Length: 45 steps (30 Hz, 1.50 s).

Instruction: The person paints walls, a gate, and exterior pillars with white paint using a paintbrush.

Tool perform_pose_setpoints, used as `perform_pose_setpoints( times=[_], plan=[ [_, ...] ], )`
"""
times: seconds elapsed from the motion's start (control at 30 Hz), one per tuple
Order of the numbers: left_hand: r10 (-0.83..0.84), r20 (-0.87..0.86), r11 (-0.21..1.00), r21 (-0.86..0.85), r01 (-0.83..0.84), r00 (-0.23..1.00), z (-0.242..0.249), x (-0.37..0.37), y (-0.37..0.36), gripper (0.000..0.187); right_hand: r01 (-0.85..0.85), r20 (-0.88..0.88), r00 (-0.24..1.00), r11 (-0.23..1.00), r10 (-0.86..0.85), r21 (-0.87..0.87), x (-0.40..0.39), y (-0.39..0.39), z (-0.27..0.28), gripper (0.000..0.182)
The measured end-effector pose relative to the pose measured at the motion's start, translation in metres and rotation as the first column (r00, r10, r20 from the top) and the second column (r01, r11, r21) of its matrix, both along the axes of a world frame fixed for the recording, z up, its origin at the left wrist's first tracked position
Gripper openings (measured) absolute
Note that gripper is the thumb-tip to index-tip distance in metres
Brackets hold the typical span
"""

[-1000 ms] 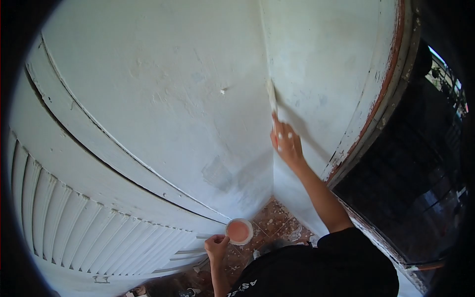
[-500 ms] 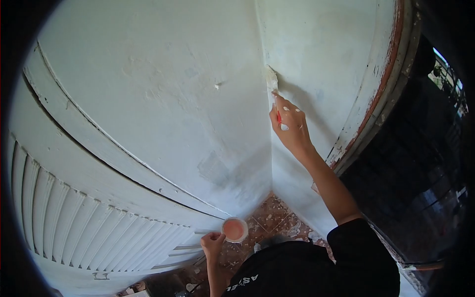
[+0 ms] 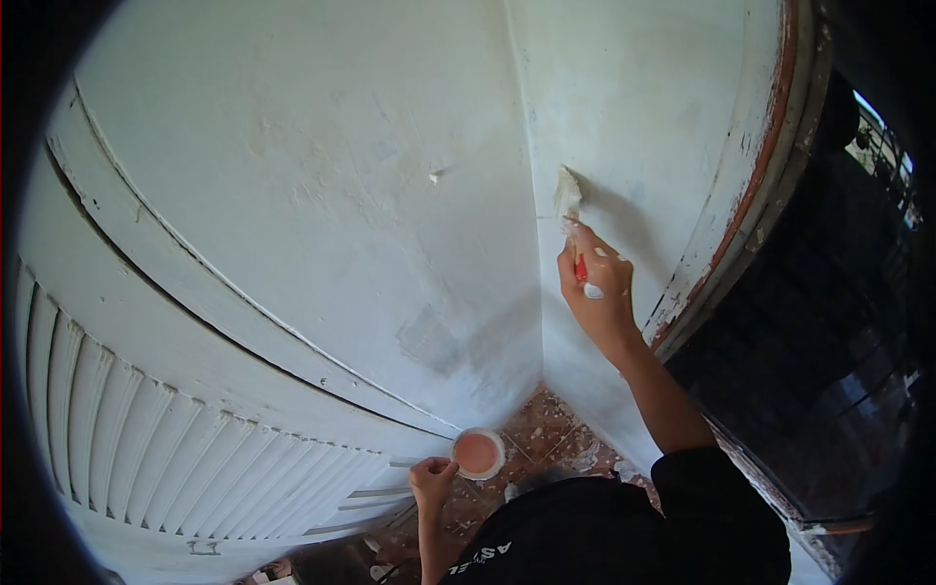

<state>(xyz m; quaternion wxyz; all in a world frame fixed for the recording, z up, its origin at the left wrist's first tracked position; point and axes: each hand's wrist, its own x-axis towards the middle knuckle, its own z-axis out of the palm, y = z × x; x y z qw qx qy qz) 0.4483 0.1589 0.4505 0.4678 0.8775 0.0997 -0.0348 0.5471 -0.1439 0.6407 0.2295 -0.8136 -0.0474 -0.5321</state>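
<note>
A paintbrush [image 3: 567, 193] with pale, paint-coated bristles and a red handle is in my right hand [image 3: 602, 282], which is closed around it. The bristles are at the right-hand wall [image 3: 643, 127], a little right of the corner, and cast a shadow there. White paint spots mark the back of this hand. Lower down, my left hand [image 3: 432, 482] pinches the rim of a small round white tub [image 3: 501, 453], pinkish inside, held over the floor.
The left wall [image 3: 322, 195] has rough patches and a small white knob-like bump [image 3: 435, 177]. Louvred slats [image 3: 175, 439] run along the lower left. A chipped frame [image 3: 751, 166] borders a dark glossy panel [image 3: 809, 370] at right. Paint flecks cover the tiled floor [image 3: 536, 429].
My right hand has moved the brush down and to the right, from the corner onto the right-hand wall. My left hand and the tub have shifted slightly right in view.
</note>
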Motion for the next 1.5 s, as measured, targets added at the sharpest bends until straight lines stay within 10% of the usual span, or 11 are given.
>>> perform_pose_setpoints(
  times=[0.2, 0.33, 0.5, 0.73, 0.83, 1.07, 1.23, 1.5],
  plan=[
    [-0.004, -0.018, 0.999, 0.034, 0.005, 1.0, 0.003, 0.001, -0.001, 0.022, 0.081, 0.48, 0.877, 0.986, -0.001, -0.146, 0.044, -0.019, 0.087, 0.038],
    [-0.013, 0.0, 0.998, 0.054, 0.013, 1.0, 0.008, 0.002, -0.006, 0.022, 0.205, 0.501, 0.863, 0.948, -0.057, -0.245, 0.085, -0.038, 0.099, 0.046],
    [-0.037, -0.008, 0.998, 0.054, 0.038, 0.999, 0.021, 0.002, -0.01, 0.024, 0.188, 0.109, 0.981, 0.931, -0.162, -0.313, 0.071, -0.013, -0.079, 0.057],
    [0.006, -0.013, 1.0, 0.016, -0.006, 1.0, 0.027, -0.002, -0.006, 0.023, -0.181, -0.34, 0.929, 0.98, 0.144, -0.078, 0.027, -0.012, -0.234, 0.047],
    [-0.027, 0.029, 0.999, 0.04, 0.026, 0.999, 0.017, -0.001, 0.0, 0.023, -0.144, -0.486, 0.864, 0.989, 0.133, 0.015, 0.012, -0.011, -0.157, 0.043],
    [-0.133, 0.043, 0.982, 0.14, 0.126, 0.99, 0.013, 0.009, -0.013, 0.023, -0.109, 0.366, 0.916, 0.979, 0.167, -0.173, 0.05, -0.019, 0.048, 0.039],
    [-0.155, 0.044, 0.986, 0.062, 0.152, 0.987, 0.023, 0.014, -0.024, 0.022, 0.081, 0.192, 0.98, 0.985, -0.051, -0.153, 0.066, -0.015, -0.015, 0.045],
    [-0.179, 0.004, 0.977, 0.114, 0.178, 0.984, 0.006, 0.011, -0.02, 0.021, -0.238, -0.358, 0.902, 0.97, 0.239, 0.048, 0.0, -0.005, -0.154, 0.037]
  ],
)
